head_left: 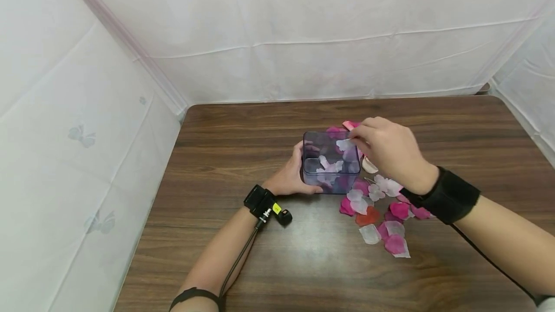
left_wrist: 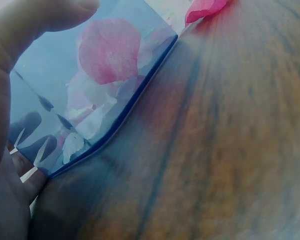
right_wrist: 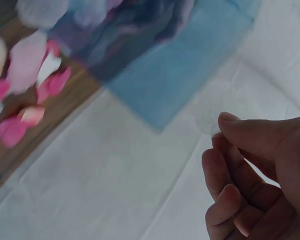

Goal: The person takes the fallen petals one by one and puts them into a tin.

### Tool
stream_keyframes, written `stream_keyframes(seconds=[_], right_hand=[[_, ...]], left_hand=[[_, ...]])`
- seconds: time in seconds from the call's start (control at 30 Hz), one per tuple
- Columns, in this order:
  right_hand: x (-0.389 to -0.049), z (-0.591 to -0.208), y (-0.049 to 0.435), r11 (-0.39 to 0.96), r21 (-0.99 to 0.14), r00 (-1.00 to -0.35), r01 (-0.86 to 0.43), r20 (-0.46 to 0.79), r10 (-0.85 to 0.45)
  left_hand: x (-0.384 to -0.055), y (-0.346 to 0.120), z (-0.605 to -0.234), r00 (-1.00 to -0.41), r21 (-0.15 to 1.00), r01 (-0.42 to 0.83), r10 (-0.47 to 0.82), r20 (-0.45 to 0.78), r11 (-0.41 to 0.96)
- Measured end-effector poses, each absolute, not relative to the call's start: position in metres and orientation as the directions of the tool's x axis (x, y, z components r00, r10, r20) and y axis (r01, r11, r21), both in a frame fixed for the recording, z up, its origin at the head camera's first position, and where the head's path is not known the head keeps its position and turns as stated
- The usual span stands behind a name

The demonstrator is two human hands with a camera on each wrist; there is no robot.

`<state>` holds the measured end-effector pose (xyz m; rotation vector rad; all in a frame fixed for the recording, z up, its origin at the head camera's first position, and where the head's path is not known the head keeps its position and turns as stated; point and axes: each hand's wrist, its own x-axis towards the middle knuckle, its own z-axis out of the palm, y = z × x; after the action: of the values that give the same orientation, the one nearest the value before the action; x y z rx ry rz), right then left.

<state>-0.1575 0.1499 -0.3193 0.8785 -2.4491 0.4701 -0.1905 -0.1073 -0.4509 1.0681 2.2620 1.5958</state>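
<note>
A clear, bluish plastic box (head_left: 309,182) stands on the table with white, pink and purple petals (head_left: 329,165) inside. My left hand (head_left: 288,172) grips its left side, thumb at the front and fingers around the back; the left wrist view shows a pink petal (left_wrist: 110,50) through the wall. Over the box's right rim is my right hand (head_left: 388,148). Between thumb and forefinger it pinches a thin whitish petal (right_wrist: 206,122), pale against the white cloth in the right wrist view.
Loose pink, white and red petals (head_left: 394,244) lie scattered on the wooden table (head_left: 225,158) right of the box and behind it. White cloth (head_left: 277,76) hangs beyond the table's far edge and along the left side.
</note>
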Motion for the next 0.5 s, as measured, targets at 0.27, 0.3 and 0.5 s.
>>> stream_keyframes(seconds=[0.27,0.3,0.5], right_hand=[[-0.168,-0.330,0.124,0.715,-0.162,-0.694,-0.680,0.456,-0.557],[-0.169,-0.331,0.122,0.716,-0.165,-0.698,-0.678,0.451,-0.557],[-0.170,-0.334,0.122,0.721,-0.162,-0.704,-0.673,0.437,-0.559]], left_hand=[[-0.196,-0.104,-0.460,-0.750,0.869,0.432,0.633,0.195,0.243],[-0.196,-0.103,-0.460,-0.752,0.870,0.425,0.632,0.186,0.250],[-0.195,-0.100,-0.459,-0.759,0.868,0.411,0.631,0.158,0.277]])
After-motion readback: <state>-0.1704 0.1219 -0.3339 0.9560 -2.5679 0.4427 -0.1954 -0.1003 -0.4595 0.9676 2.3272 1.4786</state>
